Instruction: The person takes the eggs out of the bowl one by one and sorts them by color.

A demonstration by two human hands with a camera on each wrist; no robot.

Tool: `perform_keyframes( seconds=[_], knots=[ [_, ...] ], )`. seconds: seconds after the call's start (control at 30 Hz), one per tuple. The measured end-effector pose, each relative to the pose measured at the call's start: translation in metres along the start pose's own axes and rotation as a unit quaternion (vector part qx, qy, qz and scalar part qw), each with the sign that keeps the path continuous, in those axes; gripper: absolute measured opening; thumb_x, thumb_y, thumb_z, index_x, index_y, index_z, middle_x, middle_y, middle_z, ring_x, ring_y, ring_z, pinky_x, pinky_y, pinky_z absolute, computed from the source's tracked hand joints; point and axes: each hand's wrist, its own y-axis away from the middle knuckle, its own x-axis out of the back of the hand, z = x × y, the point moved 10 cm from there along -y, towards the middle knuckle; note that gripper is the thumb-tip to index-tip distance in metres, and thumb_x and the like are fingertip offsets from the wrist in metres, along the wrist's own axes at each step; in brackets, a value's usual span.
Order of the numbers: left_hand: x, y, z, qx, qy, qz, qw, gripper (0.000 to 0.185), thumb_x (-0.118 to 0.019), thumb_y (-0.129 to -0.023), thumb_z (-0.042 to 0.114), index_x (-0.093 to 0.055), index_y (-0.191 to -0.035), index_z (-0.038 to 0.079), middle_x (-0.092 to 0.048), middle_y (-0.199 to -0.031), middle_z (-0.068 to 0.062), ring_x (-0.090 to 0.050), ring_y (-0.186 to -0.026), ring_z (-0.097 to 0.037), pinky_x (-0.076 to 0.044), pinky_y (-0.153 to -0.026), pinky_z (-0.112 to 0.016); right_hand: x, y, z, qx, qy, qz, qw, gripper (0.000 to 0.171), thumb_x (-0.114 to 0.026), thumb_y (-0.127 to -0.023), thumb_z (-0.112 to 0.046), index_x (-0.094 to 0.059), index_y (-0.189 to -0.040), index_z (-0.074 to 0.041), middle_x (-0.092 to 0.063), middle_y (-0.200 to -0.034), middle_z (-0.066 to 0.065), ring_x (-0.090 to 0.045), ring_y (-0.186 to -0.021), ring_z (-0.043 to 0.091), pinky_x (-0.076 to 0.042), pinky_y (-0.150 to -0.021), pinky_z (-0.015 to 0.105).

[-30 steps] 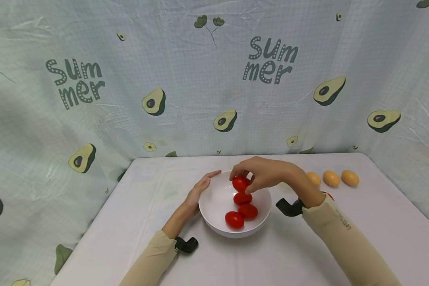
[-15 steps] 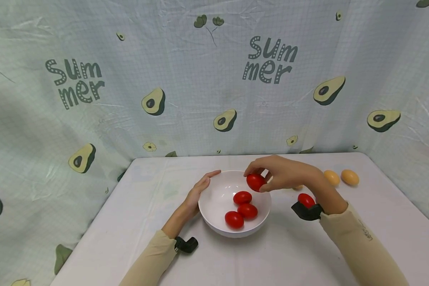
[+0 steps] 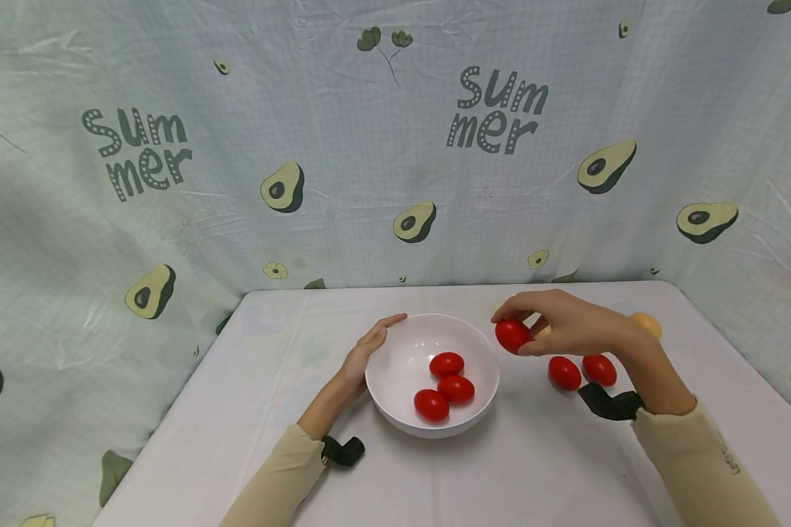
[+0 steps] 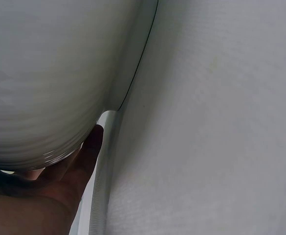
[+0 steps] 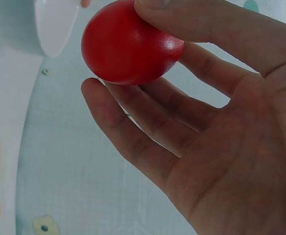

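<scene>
My right hand (image 3: pixel 570 322) pinches a red egg (image 3: pixel 513 336) between thumb and fingertips, raised just right of a white bowl (image 3: pixel 392 366). In the right wrist view the thumb lies on one side of this red egg (image 5: pixel 128 46), with the fingers (image 5: pixel 133 142) against the other. Three more red eggs (image 3: pixel 431 405) lie inside the bowl. My left hand (image 3: pixel 364 359) rests along the bowl's left side, its fingers extended toward the back rim. Seen from the left wrist, those fingers (image 4: pixel 86 152) touch the outer wall of the bowl (image 4: pixel 50 73).
Two red eggs (image 3: pixel 564 373) lie on the white table (image 3: pixel 501 468) below the right hand. A yellow-orange egg (image 3: pixel 647 326) shows behind the right wrist, others mostly hidden by that hand. A printed curtain (image 3: pixel 343 146) hangs behind the table.
The right hand has carried the red egg from over the bowl to the right, past its rim. Two red eggs on the table have come into view. The left hand has stayed put.
</scene>
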Motion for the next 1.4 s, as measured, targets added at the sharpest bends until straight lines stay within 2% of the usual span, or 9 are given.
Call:
perform_keyframes(
  seconds=[0.13,0.37,0.6,0.97,1.17,1.4],
  knots=[
    [0.000,0.001,0.001,-0.003,-0.002,-0.004,1.0000,0.052,-0.027,-0.112,0.034,-0.038,-0.160,0.016,-0.033,-0.168,-0.006,-0.040,-0.149,-0.028,-0.046,-0.104,-0.019,0.006,0.012,0.012,0.000,0.005,0.014,1.000,0.048,-0.080,-0.086,-0.016,-0.066,-0.132,-0.015,-0.067,-0.130,0.004,-0.062,-0.117,0.024,-0.062,-0.089,0.039],
    [0.000,0.001,0.000,-0.002,-0.008,-0.004,1.0000,0.051,-0.026,-0.112,0.034,-0.039,-0.159,0.018,-0.033,-0.168,-0.004,-0.036,-0.152,-0.028,-0.045,-0.105,-0.017,0.016,0.033,0.037,-0.010,0.007,0.037,0.999,0.046,-0.080,-0.086,-0.014,-0.065,-0.130,-0.017,-0.067,-0.128,0.001,-0.064,-0.116,0.024,-0.060,-0.087,0.029],
    [0.000,0.002,0.001,-0.003,-0.014,-0.007,0.9999,0.052,-0.025,-0.112,0.035,-0.038,-0.160,0.018,-0.032,-0.169,-0.005,-0.036,-0.152,-0.030,-0.045,-0.105,-0.018,0.026,0.052,0.065,-0.036,-0.008,0.065,0.997,0.045,-0.081,-0.087,-0.015,-0.066,-0.129,-0.015,-0.068,-0.126,0.003,-0.064,-0.111,0.017,-0.058,-0.085,0.021],
    [0.000,0.001,0.000,0.001,-0.020,-0.008,0.9998,0.052,-0.024,-0.112,0.035,-0.038,-0.160,0.019,-0.034,-0.168,-0.004,-0.038,-0.150,-0.028,-0.046,-0.105,-0.019,0.027,0.066,0.102,-0.058,-0.023,0.059,0.996,0.047,-0.079,-0.088,-0.013,-0.063,-0.132,-0.010,-0.065,-0.130,0.012,-0.060,-0.116,0.030,-0.058,-0.081,0.022],
    [0.001,0.000,-0.001,0.002,-0.021,-0.007,0.9998,0.052,-0.025,-0.112,0.036,-0.039,-0.159,0.021,-0.034,-0.168,-0.003,-0.039,-0.150,-0.027,-0.046,-0.106,-0.019,0.030,0.073,0.117,-0.063,-0.009,0.055,0.996,0.046,-0.078,-0.089,-0.013,-0.063,-0.131,-0.006,-0.067,-0.126,0.010,-0.064,-0.109,0.017,-0.058,-0.082,0.023],
    [0.001,0.000,-0.001,0.003,-0.024,-0.007,0.9997,0.052,-0.025,-0.112,0.037,-0.039,-0.159,0.021,-0.034,-0.168,-0.003,-0.039,-0.150,-0.028,-0.045,-0.106,-0.019,0.032,0.080,0.135,-0.070,-0.014,0.052,0.996,0.051,-0.080,-0.086,-0.016,-0.062,-0.132,-0.003,-0.067,-0.124,0.011,-0.063,-0.106,0.006,-0.058,-0.079,0.024]
  ],
)
